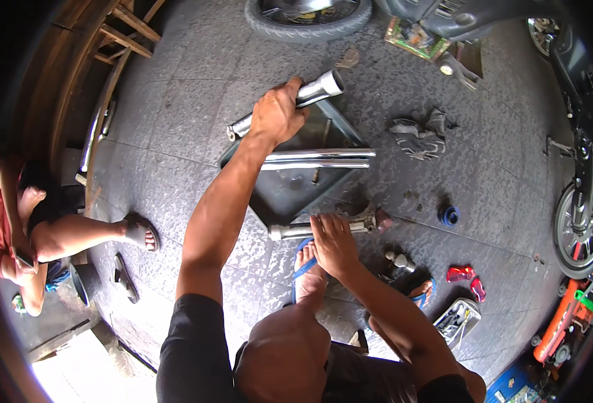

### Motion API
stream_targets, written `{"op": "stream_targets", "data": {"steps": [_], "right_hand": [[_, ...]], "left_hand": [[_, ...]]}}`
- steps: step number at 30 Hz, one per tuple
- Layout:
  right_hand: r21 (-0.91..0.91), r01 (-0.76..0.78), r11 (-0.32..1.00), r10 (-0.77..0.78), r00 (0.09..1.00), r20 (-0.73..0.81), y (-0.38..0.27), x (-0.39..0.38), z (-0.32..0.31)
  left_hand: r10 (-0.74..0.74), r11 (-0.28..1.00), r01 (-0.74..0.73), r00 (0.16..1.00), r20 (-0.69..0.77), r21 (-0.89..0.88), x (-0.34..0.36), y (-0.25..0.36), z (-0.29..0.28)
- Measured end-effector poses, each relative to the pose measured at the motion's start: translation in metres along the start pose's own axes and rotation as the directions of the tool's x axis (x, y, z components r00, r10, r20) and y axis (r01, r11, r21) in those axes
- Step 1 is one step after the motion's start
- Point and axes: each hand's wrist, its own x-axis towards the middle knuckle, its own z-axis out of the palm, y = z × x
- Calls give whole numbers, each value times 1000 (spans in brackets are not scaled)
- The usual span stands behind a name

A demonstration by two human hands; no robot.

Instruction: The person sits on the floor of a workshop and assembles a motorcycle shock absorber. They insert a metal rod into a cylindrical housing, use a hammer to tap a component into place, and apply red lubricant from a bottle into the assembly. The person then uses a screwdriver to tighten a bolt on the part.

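Note:
My left hand [279, 111] grips an upper silver fork leg [320, 89], lying diagonally over the back of a black metal tray [273, 195]. My right hand [333, 243] is closed over a lower silver fork leg [288, 232], which lies crosswise at the tray's front corner, beside my sandalled left foot. Two long chrome tubes [350, 158] lie across the tray, with thin rods [315, 176] near them. A grey crumpled cloth [421, 138] is on the tiled floor to the right, with a blue round part [449, 215] below it.
A seated person [61, 238] holds a phone at left beside wooden framing [128, 40]. A loose wheel [308, 30] lies at the back. A motorcycle [578, 221] stands at right. A toolbox [456, 324], red parts [461, 274] and an orange jack [555, 319] are lower right.

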Motion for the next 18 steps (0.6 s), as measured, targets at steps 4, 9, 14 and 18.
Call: {"op": "stream_targets", "data": {"steps": [4,9,14,18], "right_hand": [[-163,-45,986,74,982,176,-8,19,32],[-109,26,994,-9,988,155,-32,34,-13],[84,204,975,-214,968,135,-71,65,-44],[146,427,893,-431,902,2,-95,87,-12]], "left_hand": [[-32,971,22,999,-40,-237,-35,14,-70],[-133,939,82,982,-134,-335,-93,1,-103],[-130,926,65,979,-154,-372,-124,17,-130],[-216,886,75,940,-263,-458,-151,28,-139]]}}
